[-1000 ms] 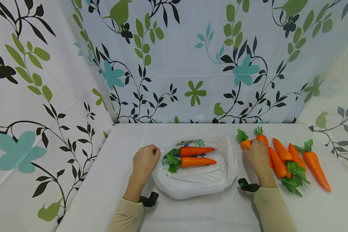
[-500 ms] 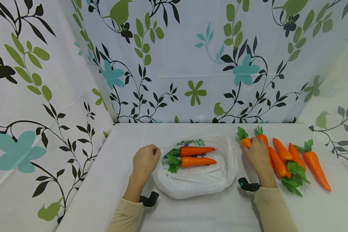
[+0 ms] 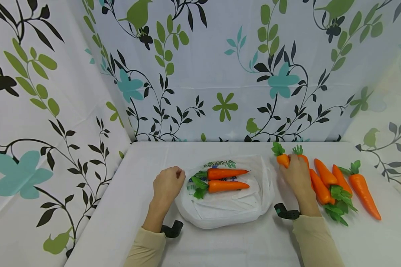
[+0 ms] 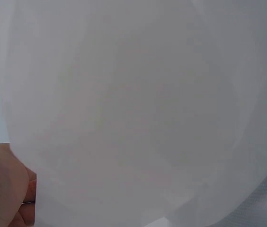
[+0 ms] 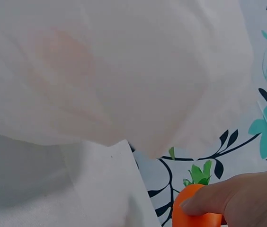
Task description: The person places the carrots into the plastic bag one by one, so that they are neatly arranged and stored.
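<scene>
Two orange carrots lie side by side on a white plastic bag, an upper carrot and a lower carrot, green tops to the left. My left hand rests by the bag's left edge, fingers loosely curled, with nothing visible in them. In the left wrist view the bag hides most of this hand. To the bag's right, my right hand holds a carrot with a leafy top; thumb or finger presses on its orange body in the right wrist view. The hand covers part of another carrot behind it.
Several more carrots lie loose to the right of my right hand, among them a carrot at the back and a long carrot at the far right. The white table ends at a patterned curtain behind and at the sides.
The carrot in my right hand has shifted slightly up and left, and the right fingers have moved a little with it. My left hand and the two carrots on the bag have stayed put.
</scene>
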The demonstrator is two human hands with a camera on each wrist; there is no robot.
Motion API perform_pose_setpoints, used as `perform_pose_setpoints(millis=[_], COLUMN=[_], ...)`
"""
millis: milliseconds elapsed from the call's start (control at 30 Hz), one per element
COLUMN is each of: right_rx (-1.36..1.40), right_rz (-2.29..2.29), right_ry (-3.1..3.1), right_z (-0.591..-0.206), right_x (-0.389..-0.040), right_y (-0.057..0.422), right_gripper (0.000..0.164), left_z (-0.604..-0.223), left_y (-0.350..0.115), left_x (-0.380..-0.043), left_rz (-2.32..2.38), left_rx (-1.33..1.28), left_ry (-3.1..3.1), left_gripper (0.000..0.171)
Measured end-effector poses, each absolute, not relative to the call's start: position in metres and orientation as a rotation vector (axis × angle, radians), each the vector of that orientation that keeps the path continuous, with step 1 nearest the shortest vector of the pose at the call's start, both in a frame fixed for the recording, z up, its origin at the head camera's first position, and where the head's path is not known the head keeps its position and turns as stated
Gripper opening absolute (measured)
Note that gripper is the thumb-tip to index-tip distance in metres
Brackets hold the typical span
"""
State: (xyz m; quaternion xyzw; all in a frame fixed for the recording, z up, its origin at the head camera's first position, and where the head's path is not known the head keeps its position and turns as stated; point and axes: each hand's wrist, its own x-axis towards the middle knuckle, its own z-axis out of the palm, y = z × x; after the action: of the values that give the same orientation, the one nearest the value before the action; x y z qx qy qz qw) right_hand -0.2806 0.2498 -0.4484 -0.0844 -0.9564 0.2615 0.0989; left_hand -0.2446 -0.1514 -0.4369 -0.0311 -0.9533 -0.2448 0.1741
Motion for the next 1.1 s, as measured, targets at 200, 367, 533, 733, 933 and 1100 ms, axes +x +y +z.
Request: perform_pose_setpoints(millis=[200,367,533,733,933,1100], right_rx=[-0.225,-0.197,-0.193,-0.203,-0.206,-0.193], right_rz=[0.78,0.791,0.795,0.796,0.797,0.795], right_ry=[-2.773,-2.729,-2.715,-2.717,-2.713,-2.696], right_z=[-0.442,-0.436,-0.432,-0.427,-0.424,-0.421], right_x=[-0.278,-0.274,-0.273,-0.272,-0.271,-0.27], right_y=[0.246,0.243,0.241,0.238,0.237,0.235], right_gripper=[0.055,0.053,0.052,0.053,0.053,0.053], left_z=[-0.435,-0.434,-0.434,-0.434,-0.433,-0.433], left_y=[-0.151,-0.15,-0.15,-0.15,-0.151,-0.151], left_x=[-0.244,-0.243,-0.243,-0.243,-0.244,-0.244], left_rz=[-0.684,-0.682,-0.68,-0.681,-0.677,-0.677], left_rx=[-0.083,-0.083,-0.084,-0.088,-0.084,-0.077], left_ry=[-2.701,-2.697,-2.697,-2.697,-2.697,-2.701], left_gripper=[0.021,0.02,0.02,0.02,0.021,0.021])
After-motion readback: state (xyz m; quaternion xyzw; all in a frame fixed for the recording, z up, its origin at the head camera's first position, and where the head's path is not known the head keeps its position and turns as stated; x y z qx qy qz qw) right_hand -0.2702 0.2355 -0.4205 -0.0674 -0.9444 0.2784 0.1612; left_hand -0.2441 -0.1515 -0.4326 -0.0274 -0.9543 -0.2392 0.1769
